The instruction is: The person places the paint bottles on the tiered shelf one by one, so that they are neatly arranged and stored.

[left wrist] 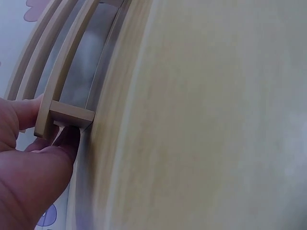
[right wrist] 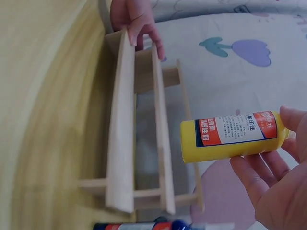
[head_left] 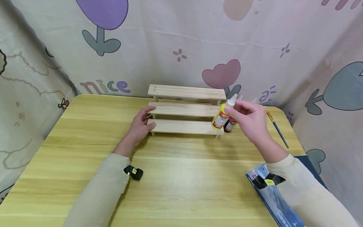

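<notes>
A three-tier wooden rack [head_left: 185, 126] of pale bare wood stands at the back of the table. My left hand [head_left: 139, 125] grips its left end, thumb on the lowest shelf and fingers at the middle one; the left wrist view shows the hand around the end of the wooden shelf [left wrist: 67, 62]. Between thumb and fingers, my right hand [head_left: 250, 119] holds a yellow bottle [head_left: 220, 117] with a pointed white nozzle by its upper part, above the rack's right end. Its printed label [right wrist: 235, 128] faces the right wrist camera. A dark bottle [head_left: 230, 125] stands behind, partly covered.
More white nozzle tips [head_left: 254, 100] show behind my right hand. A paintbrush [head_left: 278, 130] lies at the table's right side. A blue printed package [head_left: 272, 195] lies partly under my right forearm. A patterned cloth [head_left: 158, 41] hangs right behind the rack.
</notes>
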A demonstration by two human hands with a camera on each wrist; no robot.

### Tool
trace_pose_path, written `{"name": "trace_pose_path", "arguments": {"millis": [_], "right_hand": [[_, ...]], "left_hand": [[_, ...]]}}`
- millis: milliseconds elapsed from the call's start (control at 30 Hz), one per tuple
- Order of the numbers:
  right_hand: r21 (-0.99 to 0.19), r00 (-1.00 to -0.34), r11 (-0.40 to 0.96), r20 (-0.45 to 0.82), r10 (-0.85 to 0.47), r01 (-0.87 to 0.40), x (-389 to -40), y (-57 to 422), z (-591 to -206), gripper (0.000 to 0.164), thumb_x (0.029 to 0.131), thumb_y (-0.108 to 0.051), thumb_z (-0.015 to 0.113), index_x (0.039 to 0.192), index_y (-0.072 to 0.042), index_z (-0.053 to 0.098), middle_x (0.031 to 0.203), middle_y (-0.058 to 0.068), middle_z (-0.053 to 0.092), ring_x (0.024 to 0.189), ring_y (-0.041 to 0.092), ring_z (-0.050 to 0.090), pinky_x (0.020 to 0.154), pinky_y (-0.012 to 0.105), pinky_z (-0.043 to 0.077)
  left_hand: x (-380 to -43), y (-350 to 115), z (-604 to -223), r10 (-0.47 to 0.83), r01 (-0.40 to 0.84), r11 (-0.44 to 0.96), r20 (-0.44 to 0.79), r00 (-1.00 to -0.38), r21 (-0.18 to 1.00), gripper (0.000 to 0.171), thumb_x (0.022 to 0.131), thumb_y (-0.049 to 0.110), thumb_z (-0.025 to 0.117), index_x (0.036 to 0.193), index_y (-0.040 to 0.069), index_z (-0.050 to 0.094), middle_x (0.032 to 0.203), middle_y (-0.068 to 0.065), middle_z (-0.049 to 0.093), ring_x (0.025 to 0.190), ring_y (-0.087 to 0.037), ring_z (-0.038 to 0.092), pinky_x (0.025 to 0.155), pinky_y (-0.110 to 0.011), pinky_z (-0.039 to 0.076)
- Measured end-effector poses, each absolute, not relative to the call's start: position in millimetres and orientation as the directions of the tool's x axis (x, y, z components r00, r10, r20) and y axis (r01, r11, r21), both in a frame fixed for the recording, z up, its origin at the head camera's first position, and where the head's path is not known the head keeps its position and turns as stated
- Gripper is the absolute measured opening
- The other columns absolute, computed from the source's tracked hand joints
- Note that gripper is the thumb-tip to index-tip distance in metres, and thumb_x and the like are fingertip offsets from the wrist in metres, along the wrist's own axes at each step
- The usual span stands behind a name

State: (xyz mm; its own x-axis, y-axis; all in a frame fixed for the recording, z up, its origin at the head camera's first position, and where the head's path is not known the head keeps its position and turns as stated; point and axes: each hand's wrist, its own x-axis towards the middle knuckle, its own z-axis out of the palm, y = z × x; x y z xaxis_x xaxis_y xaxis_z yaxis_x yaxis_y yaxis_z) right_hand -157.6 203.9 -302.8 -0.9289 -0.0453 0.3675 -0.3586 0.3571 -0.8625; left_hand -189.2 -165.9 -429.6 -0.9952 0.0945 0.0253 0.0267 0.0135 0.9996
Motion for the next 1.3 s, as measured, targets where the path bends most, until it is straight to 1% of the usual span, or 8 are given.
{"name": "trace_pose_path", "arguments": {"millis": [133,200,267,433,733,1000,1167,1300], "right_hand": [[-0.877,-0.923,0.292,0.376,-0.078,-0.382,-168,191,-293,0.015,0.087,-0.012,0.08,0.099,-0.004,0.077,0.074,0.007,0.064,0.066,0.018,0.063,0.063,0.027,0.057],[-0.891,-0.925,0.248,0.368,-0.097,-0.381,-174,185,-288,0.019,0.086,-0.011,0.08,0.104,-0.005,0.078,0.078,0.007,0.067,0.07,0.018,0.066,0.068,0.03,0.059],[-0.902,-0.924,0.205,0.362,-0.12,-0.38,-180,178,-284,0.02,0.087,-0.011,0.079,0.106,-0.004,0.077,0.081,0.008,0.069,0.073,0.019,0.068,0.069,0.033,0.059],[-0.926,-0.929,0.121,0.339,-0.148,-0.358,-194,162,-273,0.023,0.086,-0.011,0.08,0.108,-0.003,0.077,0.091,0.01,0.073,0.082,0.021,0.07,0.072,0.035,0.059],[-0.935,-0.931,0.104,0.318,-0.18,-0.34,-225,129,-258,0.025,0.087,-0.015,0.079,0.111,-0.007,0.077,0.1,0.01,0.074,0.094,0.025,0.07,0.076,0.037,0.059],[-0.953,-0.939,0.061,0.281,-0.2,-0.298,-249,99,-256,0.026,0.088,-0.013,0.078,0.113,-0.005,0.075,0.102,0.01,0.073,0.097,0.025,0.069,0.081,0.041,0.057],[-0.97,-0.947,0.005,0.236,-0.219,-0.243,-263,81,-257,0.025,0.088,-0.011,0.078,0.112,-0.004,0.075,0.103,0.011,0.073,0.099,0.026,0.068,0.082,0.041,0.057],[-0.973,-0.947,0.006,0.221,-0.235,-0.229,-274,68,-259,0.027,0.088,-0.013,0.078,0.114,-0.006,0.075,0.105,0.008,0.073,0.101,0.024,0.067,0.083,0.038,0.057]], "left_hand": [[-190,-164,-430,0.099,0.034,0.01,0.032,-0.995,0.999,0.067,0.089,-0.023,0.053,0.147,0.01,0.045,0.147,-0.015,0.045,0.131,-0.027,0.044,0.098,-0.027,0.044],[-190,-164,-431,0.098,0.033,0.014,0.032,-0.995,0.999,0.067,0.09,-0.023,0.053,0.147,0.011,0.045,0.147,-0.014,0.045,0.132,-0.027,0.044,0.099,-0.027,0.044],[-190,-164,-431,0.095,0.029,0.014,0.028,-0.995,0.999,0.067,0.09,-0.023,0.054,0.146,0.011,0.045,0.147,-0.013,0.045,0.131,-0.027,0.044,0.098,-0.028,0.044],[-191,-164,-431,0.09,0.015,0.025,0.013,-0.996,1.0,0.067,0.09,-0.022,0.054,0.146,0.012,0.046,0.146,-0.015,0.046,0.13,-0.028,0.046,0.098,-0.029,0.046],[-193,-165,-431,0.084,0.013,0.028,0.01,-0.996,1.0,0.067,0.09,-0.022,0.055,0.146,0.013,0.046,0.148,-0.013,0.045,0.132,-0.026,0.044,0.105,-0.035,0.041],[-192,-166,-431,0.083,0.008,0.051,0.004,-0.997,0.999,0.067,0.09,-0.021,0.055,0.147,0.014,0.045,0.149,-0.014,0.043,0.133,-0.027,0.044,0.107,-0.039,0.04],[-192,-165,-431,0.088,0.02,0.052,0.015,-0.996,0.998,0.068,0.09,-0.021,0.055,0.147,0.014,0.045,0.149,-0.014,0.043,0.134,-0.027,0.043,0.107,-0.039,0.039],[-192,-166,-432,0.087,0.022,0.049,0.017,-0.996,0.999,0.067,0.09,-0.022,0.055,0.147,0.013,0.045,0.148,-0.013,0.044,0.132,-0.026,0.044,0.106,-0.036,0.039]]}}
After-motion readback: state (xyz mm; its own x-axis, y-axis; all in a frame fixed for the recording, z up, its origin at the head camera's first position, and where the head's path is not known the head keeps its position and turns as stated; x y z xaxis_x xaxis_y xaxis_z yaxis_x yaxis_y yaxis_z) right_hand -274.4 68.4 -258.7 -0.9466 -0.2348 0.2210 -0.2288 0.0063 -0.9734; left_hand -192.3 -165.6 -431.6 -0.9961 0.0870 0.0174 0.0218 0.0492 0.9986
